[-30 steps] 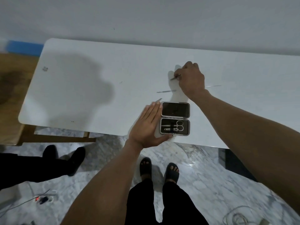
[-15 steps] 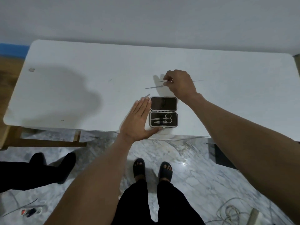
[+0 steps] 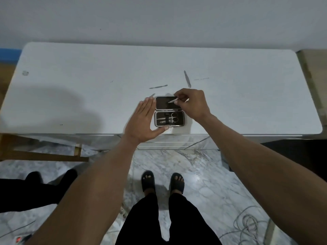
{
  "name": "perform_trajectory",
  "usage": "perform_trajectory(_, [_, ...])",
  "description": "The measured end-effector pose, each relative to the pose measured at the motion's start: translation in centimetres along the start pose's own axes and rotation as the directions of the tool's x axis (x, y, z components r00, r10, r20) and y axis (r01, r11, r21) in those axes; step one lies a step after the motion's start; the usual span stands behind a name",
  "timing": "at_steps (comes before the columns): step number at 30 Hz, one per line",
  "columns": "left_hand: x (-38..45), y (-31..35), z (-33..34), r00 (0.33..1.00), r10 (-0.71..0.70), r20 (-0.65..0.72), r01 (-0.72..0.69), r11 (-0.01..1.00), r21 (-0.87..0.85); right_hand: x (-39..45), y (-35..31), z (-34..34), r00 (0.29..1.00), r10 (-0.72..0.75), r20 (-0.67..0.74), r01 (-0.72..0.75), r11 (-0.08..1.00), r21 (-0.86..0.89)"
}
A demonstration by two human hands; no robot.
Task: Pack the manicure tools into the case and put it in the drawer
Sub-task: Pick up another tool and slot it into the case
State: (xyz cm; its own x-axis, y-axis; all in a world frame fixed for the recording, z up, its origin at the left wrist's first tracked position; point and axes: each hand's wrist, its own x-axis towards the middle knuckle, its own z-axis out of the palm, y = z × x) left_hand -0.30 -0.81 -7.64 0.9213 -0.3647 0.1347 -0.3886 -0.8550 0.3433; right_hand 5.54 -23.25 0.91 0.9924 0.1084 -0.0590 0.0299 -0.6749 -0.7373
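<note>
A small manicure case (image 3: 169, 124) lies open near the front edge of the white table (image 3: 88, 76). Its near half holds scissors (image 3: 174, 117) and two other metal tools; its far half is dark. My left hand (image 3: 145, 121) rests flat against the case's left side, fingers straight, thumb under the front edge. My right hand (image 3: 192, 103) pinches a thin metal tool (image 3: 172, 100) over the far half of the case. Loose tools lie behind: a file (image 3: 187, 79), a cuticle pusher (image 3: 158, 86), a thin pick (image 3: 201, 79), and a small piece (image 3: 152, 94) by my left fingertips.
A wall stands right behind the table. Wooden furniture (image 3: 44, 154) sits at the left below the table edge. Another person's dark legs and shoes (image 3: 35, 186) are on the marble floor at left. Cables (image 3: 247, 225) lie on the floor at right. My sandalled feet (image 3: 162, 183) stand below.
My right hand lifted a thin tool from the table behind the case and brought it back over the case's far half. The left hand stayed against the case.
</note>
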Motion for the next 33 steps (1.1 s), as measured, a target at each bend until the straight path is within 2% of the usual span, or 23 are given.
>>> perform_trajectory(5, [0.0,0.0,0.2,1.000,0.004,-0.013,-0.003,1.000,0.018,-2.1,1.2,0.3,0.999,0.052,0.013,-0.052,0.999,0.008])
perform_trajectory(16, [0.0,-0.2,0.1,1.000,0.015,-0.017,-0.014,1.000,0.016,-3.7,2.0,0.5,0.998,0.038,0.042,-0.037,0.999,-0.024])
perform_trajectory(22, [-0.1,-0.1,0.1,0.999,0.026,-0.026,-0.025,1.000,0.015,-3.8,1.6,1.7,0.998,-0.020,0.067,0.026,0.997,-0.078])
perform_trajectory(26, [0.0,-0.2,0.2,0.999,0.025,-0.024,-0.024,1.000,0.016,-3.8,1.4,2.4,0.995,-0.056,0.086,0.071,0.981,-0.178])
perform_trajectory(33, [0.0,-0.2,0.3,0.999,0.021,-0.036,-0.021,1.000,0.019,-4.1,1.7,2.3,0.999,0.008,0.032,-0.001,0.976,-0.219])
